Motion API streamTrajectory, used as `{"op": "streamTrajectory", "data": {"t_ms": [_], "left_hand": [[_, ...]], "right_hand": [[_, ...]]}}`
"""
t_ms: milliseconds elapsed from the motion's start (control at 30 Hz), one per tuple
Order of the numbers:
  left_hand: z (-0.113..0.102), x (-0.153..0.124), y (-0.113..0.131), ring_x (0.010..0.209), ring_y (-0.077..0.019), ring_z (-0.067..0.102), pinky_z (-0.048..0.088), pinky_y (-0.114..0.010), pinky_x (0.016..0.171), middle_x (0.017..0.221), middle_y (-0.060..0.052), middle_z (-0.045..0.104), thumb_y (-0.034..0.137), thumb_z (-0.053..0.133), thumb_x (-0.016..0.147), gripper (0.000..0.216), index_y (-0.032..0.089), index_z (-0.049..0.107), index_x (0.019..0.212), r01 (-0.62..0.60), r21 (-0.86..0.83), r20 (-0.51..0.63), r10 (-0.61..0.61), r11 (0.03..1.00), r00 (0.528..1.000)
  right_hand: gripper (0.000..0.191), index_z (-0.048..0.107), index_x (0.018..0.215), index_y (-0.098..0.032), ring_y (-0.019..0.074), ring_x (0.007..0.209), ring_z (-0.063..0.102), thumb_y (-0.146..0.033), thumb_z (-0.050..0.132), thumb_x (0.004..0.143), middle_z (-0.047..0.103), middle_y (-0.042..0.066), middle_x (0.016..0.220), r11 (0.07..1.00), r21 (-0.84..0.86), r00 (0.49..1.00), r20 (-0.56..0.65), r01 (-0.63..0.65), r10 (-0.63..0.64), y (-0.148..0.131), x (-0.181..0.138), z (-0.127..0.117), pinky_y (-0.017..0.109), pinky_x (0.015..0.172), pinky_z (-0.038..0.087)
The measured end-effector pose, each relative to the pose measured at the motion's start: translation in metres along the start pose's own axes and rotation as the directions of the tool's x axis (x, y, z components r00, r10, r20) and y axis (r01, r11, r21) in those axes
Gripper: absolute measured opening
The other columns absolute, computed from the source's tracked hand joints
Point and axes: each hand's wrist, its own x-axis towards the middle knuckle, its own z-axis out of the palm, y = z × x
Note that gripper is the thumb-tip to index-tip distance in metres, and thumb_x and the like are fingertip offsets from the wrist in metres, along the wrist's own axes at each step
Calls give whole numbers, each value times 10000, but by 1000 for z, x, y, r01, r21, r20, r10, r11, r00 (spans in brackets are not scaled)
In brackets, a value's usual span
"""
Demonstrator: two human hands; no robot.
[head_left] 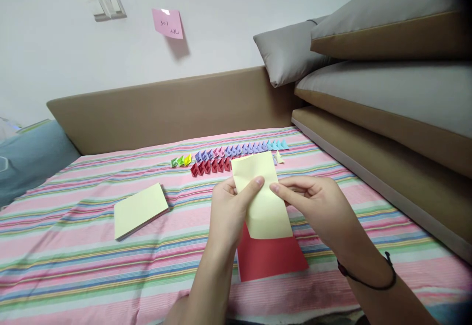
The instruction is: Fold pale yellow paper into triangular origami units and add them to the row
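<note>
- The left hand pinches the pale yellow sheet near its left edge, thumb on top; its grip is closed on the paper.
- The right hand has its grip closed on the sheet's right edge, thumb and fingers meeting at the paper; a dark bracelet circles that wrist.
- The sheet is held between the 2 hands, long side running away from the person, its near end over a red sheet.
- The red sheet lies flat on a striped cloth, its far part hidden; whether the 2 sheets touch is unclear.
- A pale yellow pad lies on the cloth, to the left and well apart from the hands.
- Beyond the hands, small folded pieces stand in a back row of purple, pink and light blue, with 2 green and 1 yellow at its left end.
- Red folded pieces form a nearer row, running behind the held sheet; a cream piece shows past its right side.
- Grey and brown cushions are stacked at right.
- A pink note is taped to the wall.
</note>
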Motion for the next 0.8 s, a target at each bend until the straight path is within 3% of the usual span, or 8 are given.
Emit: {"op": "streamTrajectory", "data": {"t_ms": [367, 800], "left_hand": [[-13, 8, -2, 615, -167, 659, 507, -235, 571, 742, -104, 724, 335, 720, 685, 313, 90, 699, 878, 28, 64, 79, -33, 998, 996], [-24, 14, 2, 693, -207, 676, 541, -274, 630, 749, -122, 720, 338, 753, 629, 317, 83, 706, 810, 49, 170, 79, -63, 984, 995]], "right_hand": [[258, 739, 872, -167, 230, 776, 686, -372, 676, 728, 736, 67, 821, 999, 36, 999, -23, -21, 22, 8, 5, -2, 313, 668, 559], [329, 729, 888, -145, 228, 777, 686, -427, 653, 739, 735, 82, 844, 1000, 20, 1000, -24, -3, 3, 21, 13, -6, 310, 666, 554]]}}
